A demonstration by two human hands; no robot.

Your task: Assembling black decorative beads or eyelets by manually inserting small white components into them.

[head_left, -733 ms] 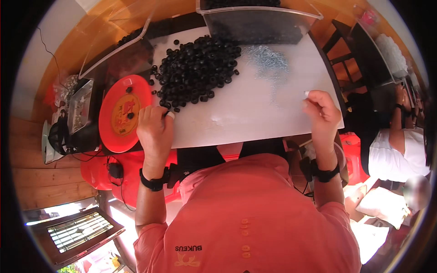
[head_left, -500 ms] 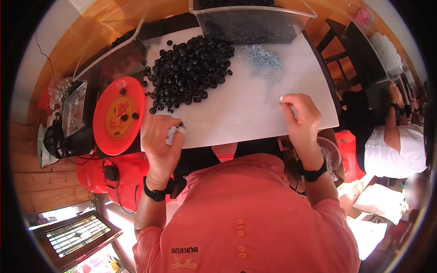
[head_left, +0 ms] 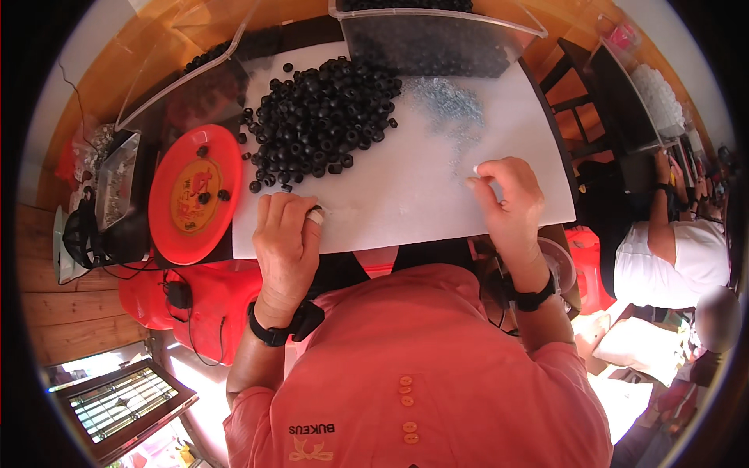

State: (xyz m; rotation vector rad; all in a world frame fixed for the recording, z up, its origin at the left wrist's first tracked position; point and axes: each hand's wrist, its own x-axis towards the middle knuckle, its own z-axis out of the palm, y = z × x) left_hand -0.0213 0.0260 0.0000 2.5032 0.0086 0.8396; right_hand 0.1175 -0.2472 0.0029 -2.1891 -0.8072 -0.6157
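Note:
Near the front left of the white board [head_left: 390,214], my left hand [head_left: 285,238] pinches a black bead [head_left: 314,208] between thumb and forefinger; most of the bead is hidden. Beyond that hand lies a large heap of round black beads [head_left: 324,117] with holes. My right hand [head_left: 511,199] hovers over the board's right side. Its thumb and forefinger tips are a little apart, with pale tips, and nothing shows between them. Just beyond it, tiny pale-blue glittering stones [head_left: 452,105] are scattered in a patch trailing toward that hand.
A red oval plate [head_left: 162,207] with a few black beads stands left of the board. Clear plastic bins [head_left: 437,39] of black beads stand behind. Further left is a small clear box [head_left: 119,183]. A person in white [head_left: 663,257] sits at the far right.
The thumb and forefinger of my right hand have parted slightly. My left hand has turned a little, its fingers drawn closer round the bead. The whole view has shifted slightly.

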